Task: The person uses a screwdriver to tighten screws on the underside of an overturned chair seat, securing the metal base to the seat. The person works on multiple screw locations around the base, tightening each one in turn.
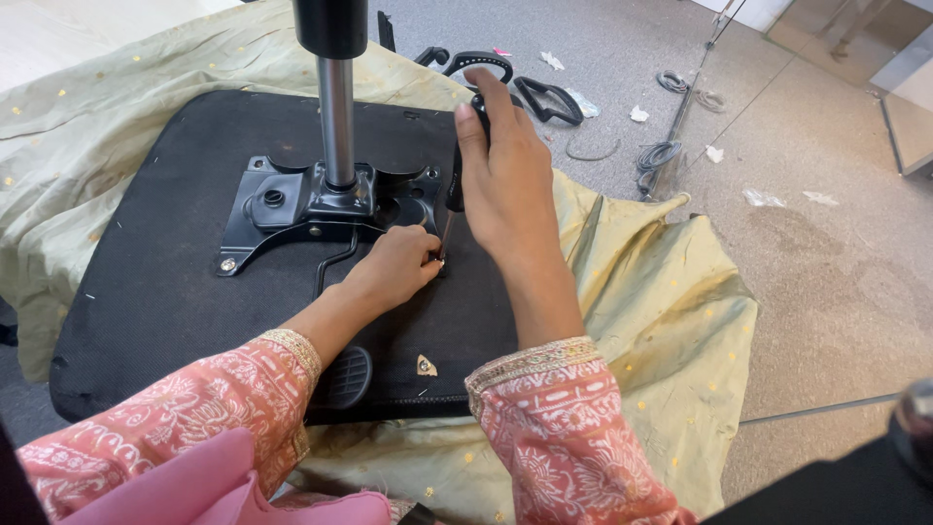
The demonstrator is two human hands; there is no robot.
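Setting: a person seen from above, working on the floor over an upturned black chair seat (146, 292) that lies on a pale green cloth with small gold dots (661, 292).
Seat: its black underside faces up, filling the left and middle of the view.
Mounting plate: a black metal plate (292, 209) sits on the seat's underside, with a silver screw head showing at its near left corner.
Gas column: a shiny metal cylinder (337, 122) rises upright from the middle of the plate and ends in a black sleeve at the top edge of the view.
Right hand: the right hand (505, 185) is clenched around the black handle of a screwdriver (455, 190), held nearly upright, its thin shaft pointing down to the seat just right of the plate.
Left hand: the left hand (394, 270) rests on the seat with fingertips pinched together at the screwdriver's tip; whatever it pinches is too small to make out.
Sleeves: both forearms wear pink sleeves with a white pattern and gold-trimmed cuffs.
Seat details: a small oval vent (348, 377) and a small torn label lie near the seat's near edge.
Floor: grey carpet beyond the cloth, with black plastic chair parts (544, 97), coiled grey cables (659, 156) and scraps of white paper scattered well apart from the hands.
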